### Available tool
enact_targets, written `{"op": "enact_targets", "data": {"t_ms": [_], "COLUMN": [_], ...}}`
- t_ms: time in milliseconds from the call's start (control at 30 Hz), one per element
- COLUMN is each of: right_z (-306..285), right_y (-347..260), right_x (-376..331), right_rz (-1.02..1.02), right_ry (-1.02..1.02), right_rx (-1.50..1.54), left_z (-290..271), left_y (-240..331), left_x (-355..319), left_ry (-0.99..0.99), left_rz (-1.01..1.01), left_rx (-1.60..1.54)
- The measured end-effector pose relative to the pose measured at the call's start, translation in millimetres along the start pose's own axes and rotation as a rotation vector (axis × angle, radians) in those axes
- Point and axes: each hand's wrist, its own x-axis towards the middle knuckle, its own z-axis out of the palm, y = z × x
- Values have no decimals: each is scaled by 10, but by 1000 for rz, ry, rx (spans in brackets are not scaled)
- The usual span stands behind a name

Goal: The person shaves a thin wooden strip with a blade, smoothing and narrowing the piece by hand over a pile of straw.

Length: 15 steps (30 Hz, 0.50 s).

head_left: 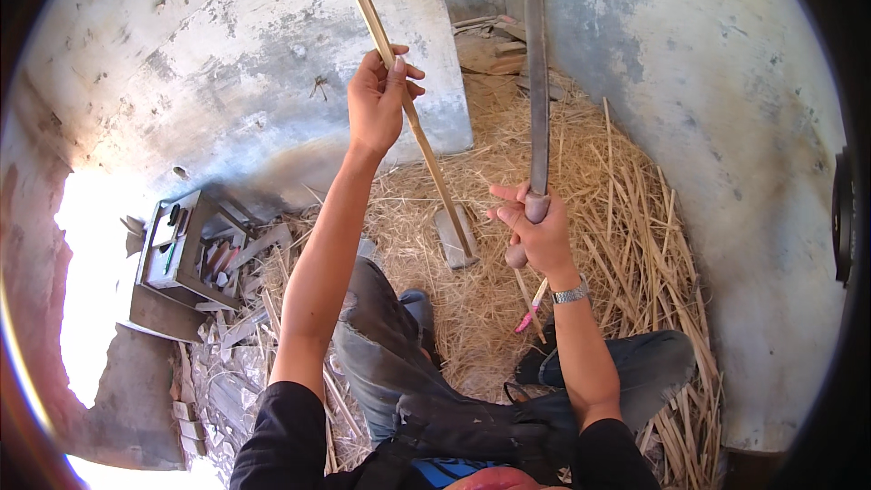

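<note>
Bamboo strip (pixel 413 113) stood slanted, its foot on a wooden block (pixel 452 238) amid straw (pixel 599 218), left hand (pixel 379 104) gripping it high. Right hand (pixel 537 234) clasped a long blade (pixel 538 91) upright, apart from it; cutting looked unstarted.
</note>
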Motion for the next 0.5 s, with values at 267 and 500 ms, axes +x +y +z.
{"op": "enact_targets", "data": {"t_ms": [267,500], "right_z": [115,289], "right_y": [43,166], "right_x": [-40,-104], "right_rz": [172,303], "right_ry": [46,0], "right_rx": [-30,-51], "left_z": [-63,-129], "left_y": [-737,-1094], "left_x": [-281,-338], "left_ry": [5,-60], "left_rz": [-108,-90], "left_rx": [-8,58]}}
